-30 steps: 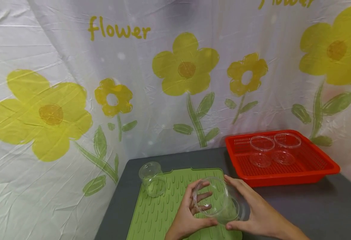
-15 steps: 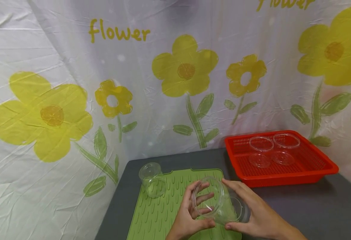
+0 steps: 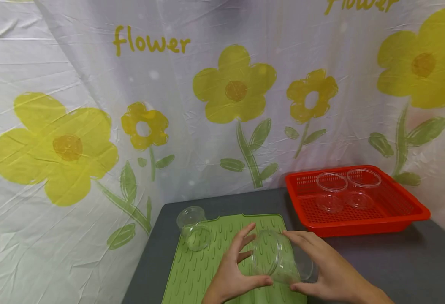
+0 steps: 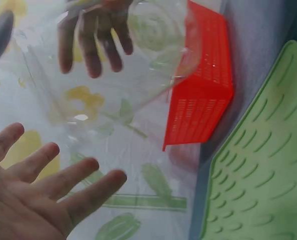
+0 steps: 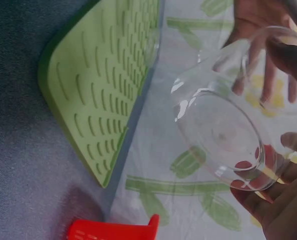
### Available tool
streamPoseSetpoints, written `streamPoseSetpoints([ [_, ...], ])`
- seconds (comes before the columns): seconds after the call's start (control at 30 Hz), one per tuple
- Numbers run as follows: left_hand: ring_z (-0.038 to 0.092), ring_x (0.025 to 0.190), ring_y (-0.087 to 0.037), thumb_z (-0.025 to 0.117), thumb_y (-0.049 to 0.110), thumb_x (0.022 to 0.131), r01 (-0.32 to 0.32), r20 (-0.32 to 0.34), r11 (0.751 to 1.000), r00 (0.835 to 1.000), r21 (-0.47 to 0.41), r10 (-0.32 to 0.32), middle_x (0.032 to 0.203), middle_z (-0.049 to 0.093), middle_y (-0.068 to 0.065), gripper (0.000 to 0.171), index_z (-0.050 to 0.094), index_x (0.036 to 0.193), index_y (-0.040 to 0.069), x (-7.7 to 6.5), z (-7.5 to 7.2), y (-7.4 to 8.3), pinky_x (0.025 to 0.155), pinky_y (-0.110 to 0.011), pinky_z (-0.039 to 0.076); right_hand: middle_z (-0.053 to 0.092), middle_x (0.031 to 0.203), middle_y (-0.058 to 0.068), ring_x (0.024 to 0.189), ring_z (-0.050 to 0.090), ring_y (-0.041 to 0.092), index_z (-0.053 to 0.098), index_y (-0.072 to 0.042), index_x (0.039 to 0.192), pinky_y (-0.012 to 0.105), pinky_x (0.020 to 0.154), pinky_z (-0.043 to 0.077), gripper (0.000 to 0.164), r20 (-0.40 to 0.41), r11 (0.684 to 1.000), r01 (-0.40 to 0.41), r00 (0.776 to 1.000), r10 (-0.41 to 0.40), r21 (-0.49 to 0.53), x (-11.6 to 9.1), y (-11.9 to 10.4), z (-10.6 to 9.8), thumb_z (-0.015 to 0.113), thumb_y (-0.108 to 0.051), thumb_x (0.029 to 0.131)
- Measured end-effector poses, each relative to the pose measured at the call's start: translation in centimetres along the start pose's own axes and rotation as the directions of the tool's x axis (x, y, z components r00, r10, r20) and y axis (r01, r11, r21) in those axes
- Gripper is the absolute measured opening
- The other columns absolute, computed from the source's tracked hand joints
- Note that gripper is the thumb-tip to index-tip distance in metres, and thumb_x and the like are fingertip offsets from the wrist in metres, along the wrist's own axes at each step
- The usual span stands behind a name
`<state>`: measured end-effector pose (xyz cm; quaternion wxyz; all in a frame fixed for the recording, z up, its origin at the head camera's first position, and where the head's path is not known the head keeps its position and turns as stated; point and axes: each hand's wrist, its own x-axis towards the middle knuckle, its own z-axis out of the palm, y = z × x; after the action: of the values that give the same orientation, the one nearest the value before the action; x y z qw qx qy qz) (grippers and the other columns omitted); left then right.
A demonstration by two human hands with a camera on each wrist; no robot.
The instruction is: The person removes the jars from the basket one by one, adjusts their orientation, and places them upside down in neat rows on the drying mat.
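Note:
A clear plastic cup [image 3: 286, 258] is held tilted on its side above the green mat, its rim facing left. My right hand [image 3: 330, 265] grips it near the base, fingers above and thumb below in the head view. Close by the rim, my left hand [image 3: 233, 267] is spread with its fingers extended. In the left wrist view the left hand [image 4: 43, 192] has straight fingers apart from the cup [image 4: 113, 65]. From the right wrist, the right fingers [image 5: 283, 192] curve round the cup's [image 5: 223, 132] base end.
A second clear cup [image 3: 197, 237] stands at the back left corner of the green ridged mat [image 3: 192, 274]. Two more clear cups [image 3: 332, 182] stand in the red basket [image 3: 363, 228] at the back right. Behind the grey table [image 3: 397, 261] hangs a flower-printed curtain [image 3: 192, 160].
The cup has turned so its rim points further left, and it has shifted slightly right with my right hand. My left hand has come away from the rim, its fingers opening.

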<state>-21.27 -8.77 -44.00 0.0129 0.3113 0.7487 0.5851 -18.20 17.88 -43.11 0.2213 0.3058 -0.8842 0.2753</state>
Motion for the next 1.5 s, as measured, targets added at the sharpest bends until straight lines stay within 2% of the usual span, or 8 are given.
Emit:
streamPoseSetpoints([
  [0.23,0.045,0.144,-0.023,0.091,0.037,0.076,-0.026,0.017,0.973,1.000,0.229,0.023,0.161,0.039,0.011,0.091,0.042,0.153,0.041,0.5,0.5,0.7,0.097,-0.035,0.056,0.053,0.141,-0.016,0.118,0.056,0.004,0.040,-0.029,0.156,0.036,0.086,0.060,0.104,0.016,0.989,0.092,0.996,-0.090,-0.114,-0.5,0.7,0.7,0.085,-0.066,0.070],
  [0.5,0.055,0.133,-0.021,0.088,0.030,0.082,-0.060,0.048,0.986,0.997,0.154,0.053,0.152,0.050,0.005,0.074,0.052,0.147,0.034,0.5,0.9,0.2,0.084,-0.027,0.058,0.054,0.141,-0.015,0.115,0.056,0.004,0.041,-0.028,0.156,0.038,0.086,0.059,0.103,0.021,0.978,0.121,0.993,-0.119,-0.168,-0.6,0.7,0.8,0.082,-0.069,0.071],
  [0.73,0.058,0.129,-0.020,0.089,0.026,0.081,-0.054,0.003,0.994,0.999,0.098,0.054,0.151,0.051,0.006,0.072,0.055,0.144,0.032,0.3,0.9,-0.1,0.090,-0.030,0.060,0.049,0.147,-0.015,0.124,0.052,0.005,0.037,-0.028,0.158,0.041,0.091,0.058,0.104,0.009,0.985,0.088,0.996,-0.088,-0.146,-0.7,0.5,0.3,0.076,-0.074,0.074],
  [0.87,0.057,0.134,-0.027,0.086,0.015,0.083,0.003,-0.015,0.999,1.000,-0.040,-0.003,0.152,0.051,0.002,0.072,0.053,0.146,0.029,0.0,0.6,-0.5,0.095,-0.035,0.060,0.045,0.153,-0.011,0.133,0.043,0.003,0.034,-0.026,0.159,0.045,0.093,0.057,0.110,-0.029,0.999,-0.032,0.999,0.031,-0.011,-0.9,0.5,0.0,0.084,-0.067,0.070],
  [0.97,0.056,0.136,-0.026,0.083,0.007,0.085,-0.022,-0.029,0.992,0.999,-0.124,0.018,0.154,0.049,-0.004,0.073,0.051,0.148,0.023,-0.3,0.3,-0.9,0.098,-0.042,0.059,0.045,0.153,-0.005,0.136,0.039,0.000,0.035,-0.021,0.159,0.032,0.101,0.051,0.113,-0.076,0.986,-0.071,0.994,0.084,0.151,-1.2,0.9,-0.1,0.095,-0.048,0.066],
  [1.13,0.055,0.136,-0.022,0.081,0.002,0.085,-0.128,-0.067,0.980,0.991,-0.150,0.119,0.156,0.047,-0.010,0.074,0.047,0.150,0.013,-0.6,0.1,-1.2,0.098,-0.046,0.058,0.047,0.155,-0.002,0.138,0.043,-0.001,0.035,-0.014,0.158,0.009,0.109,0.032,0.111,-0.098,0.922,-0.046,0.991,0.090,0.385,-1.4,1.7,-0.4,0.096,-0.016,0.066],
  [1.27,0.055,0.137,-0.024,0.078,-0.002,0.087,-0.115,-0.080,0.975,0.992,-0.190,0.101,0.156,0.046,-0.009,0.073,0.046,0.151,0.011,-0.7,0.0,-1.1,0.099,-0.044,0.058,0.048,0.156,-0.001,0.137,0.047,-0.001,0.031,-0.014,0.160,0.011,0.108,0.036,0.105,-0.064,0.868,-0.069,0.991,0.115,0.491,-1.5,2.0,-0.6,0.089,-0.005,0.073],
  [1.5,0.053,0.138,-0.030,0.071,-0.004,0.091,-0.106,-0.078,0.956,0.993,-0.274,0.088,0.158,0.044,-0.008,0.069,0.042,0.153,0.008,-0.7,0.2,-1.1,0.101,-0.052,0.056,0.048,0.155,-0.003,0.135,0.051,0.000,0.029,-0.014,0.160,0.022,0.104,0.048,0.095,-0.007,0.793,-0.105,0.991,0.137,0.600,-1.7,2.1,-0.6,0.079,0.002,0.081],
])
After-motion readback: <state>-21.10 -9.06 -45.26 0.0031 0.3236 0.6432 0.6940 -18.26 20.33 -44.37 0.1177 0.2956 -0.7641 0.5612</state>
